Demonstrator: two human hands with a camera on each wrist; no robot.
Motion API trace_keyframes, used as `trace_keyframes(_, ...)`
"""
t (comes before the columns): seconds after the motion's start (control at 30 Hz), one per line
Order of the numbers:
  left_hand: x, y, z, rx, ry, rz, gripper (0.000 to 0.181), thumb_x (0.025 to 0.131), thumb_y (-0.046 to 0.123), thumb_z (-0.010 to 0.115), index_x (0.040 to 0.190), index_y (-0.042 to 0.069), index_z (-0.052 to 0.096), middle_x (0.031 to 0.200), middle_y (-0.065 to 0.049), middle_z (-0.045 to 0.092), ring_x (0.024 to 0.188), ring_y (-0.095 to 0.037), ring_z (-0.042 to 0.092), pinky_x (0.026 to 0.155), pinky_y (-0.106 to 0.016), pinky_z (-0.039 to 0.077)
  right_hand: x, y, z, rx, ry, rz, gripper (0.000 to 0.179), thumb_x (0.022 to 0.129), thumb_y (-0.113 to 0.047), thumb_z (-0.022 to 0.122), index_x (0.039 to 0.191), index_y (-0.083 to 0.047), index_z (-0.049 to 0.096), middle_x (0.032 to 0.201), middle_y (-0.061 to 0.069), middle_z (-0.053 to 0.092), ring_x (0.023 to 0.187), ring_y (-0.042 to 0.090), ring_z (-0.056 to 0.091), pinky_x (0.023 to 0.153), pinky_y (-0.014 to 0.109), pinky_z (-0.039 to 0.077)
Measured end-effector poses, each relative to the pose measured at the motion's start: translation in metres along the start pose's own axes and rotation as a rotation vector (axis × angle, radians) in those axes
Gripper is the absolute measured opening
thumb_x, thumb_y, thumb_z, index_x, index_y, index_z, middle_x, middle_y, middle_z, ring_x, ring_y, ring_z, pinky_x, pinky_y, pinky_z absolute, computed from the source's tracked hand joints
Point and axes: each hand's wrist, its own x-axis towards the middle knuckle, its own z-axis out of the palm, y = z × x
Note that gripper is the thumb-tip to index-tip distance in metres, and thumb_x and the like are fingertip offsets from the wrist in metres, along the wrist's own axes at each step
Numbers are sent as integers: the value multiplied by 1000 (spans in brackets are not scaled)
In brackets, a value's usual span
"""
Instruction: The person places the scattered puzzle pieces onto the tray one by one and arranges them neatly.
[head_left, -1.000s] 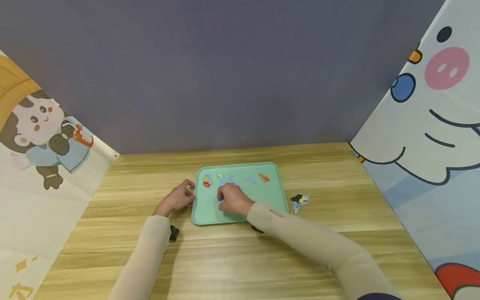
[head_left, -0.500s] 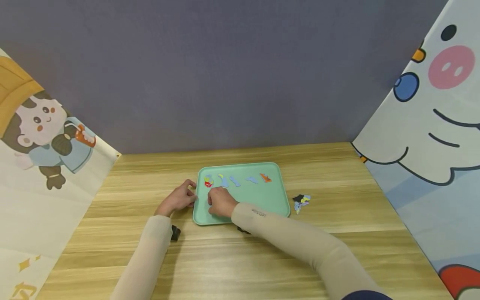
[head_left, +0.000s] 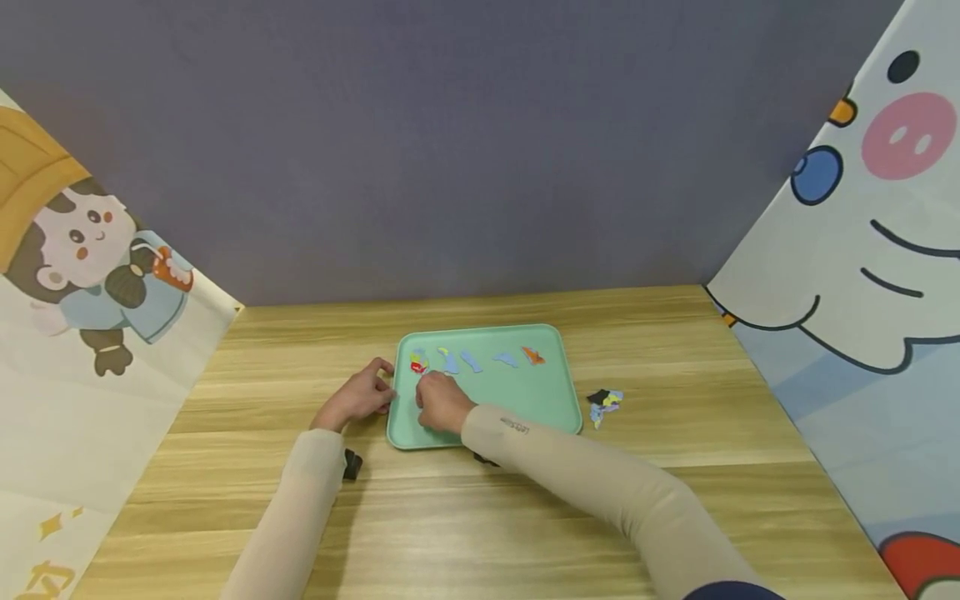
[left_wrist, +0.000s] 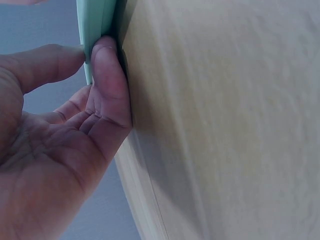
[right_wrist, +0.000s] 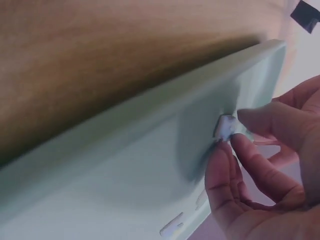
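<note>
My left hand [head_left: 363, 392] holds the left rim of a mint-green tray [head_left: 517, 396]; in the left wrist view its thumb is on the upper side and a curled finger beneath the tray edge [left_wrist: 97, 25]. Over the tray's left half, my right hand [head_left: 444, 403] pinches a small pale-blue puzzle piece [right_wrist: 226, 126] between thumb and fingertips, low against the tray floor. That piece is hidden by the hand in the head view. Along the tray's far side lie a red-and-yellow piece [head_left: 418, 363], several pale-blue pieces [head_left: 471, 361] and an orange piece [head_left: 533, 356].
Right of the tray, a small heap of puzzle pieces [head_left: 604, 403] in black, yellow and blue lies on the wooden table [head_left: 480, 517]. A grey wall [head_left: 465, 150] rises behind the table, with cartoon-printed panels on both sides.
My right hand has moved left across the tray, then stayed nearly still over the last half second. More of the pale-blue pieces behind it show. My left hand stays at the rim.
</note>
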Motion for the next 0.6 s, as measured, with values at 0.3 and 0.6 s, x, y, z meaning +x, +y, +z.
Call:
trace_keyframes(0.3, 1, -1, 1, 17, 9, 2, 39, 90, 4, 58, 124, 0, 39, 87, -14, 62, 66, -19, 61, 62, -32, 50, -13, 14, -14, 23, 23, 9, 18, 75, -7, 74, 93, -6, 71, 89, -1, 55, 87, 16, 52, 79, 27, 44)
trace_keyframes(0.6, 0, -1, 1, 7, 1, -5, 38, 91, 3, 57, 124, 0, 38, 90, -17, 61, 67, -20, 62, 63, -33, 51, -26, 37, -27, 72, 79, 30, 19, 76, -4, 72, 95, -4, 70, 95, 3, 60, 92, 18, 54, 80, 30, 46)
